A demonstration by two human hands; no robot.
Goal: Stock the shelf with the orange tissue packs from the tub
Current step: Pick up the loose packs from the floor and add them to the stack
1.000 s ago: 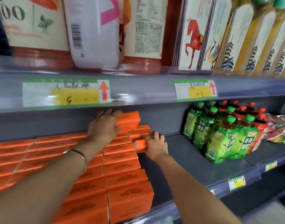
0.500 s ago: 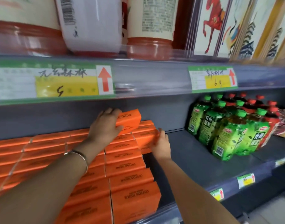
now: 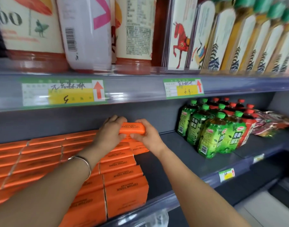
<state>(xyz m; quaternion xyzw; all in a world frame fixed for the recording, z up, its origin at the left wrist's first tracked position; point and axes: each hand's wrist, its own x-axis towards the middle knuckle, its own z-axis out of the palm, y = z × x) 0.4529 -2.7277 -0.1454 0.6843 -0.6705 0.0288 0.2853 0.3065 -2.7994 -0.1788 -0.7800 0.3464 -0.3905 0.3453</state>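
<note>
Your left hand (image 3: 110, 134) and right hand (image 3: 147, 136) each grip an end of one orange tissue pack (image 3: 132, 129). It is at the back of the shelf (image 3: 181, 154), above the stocked rows (image 3: 120, 169); contact with them cannot be confirmed. Judged light, soft and slick-wrapped. Hold it by the short ends and avoid crushing the faces.

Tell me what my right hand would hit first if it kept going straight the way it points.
Your right hand holds the orange tissue pack; pushing on, it would likely meet your left hand, then the back wall. Depth is unclear.
</note>
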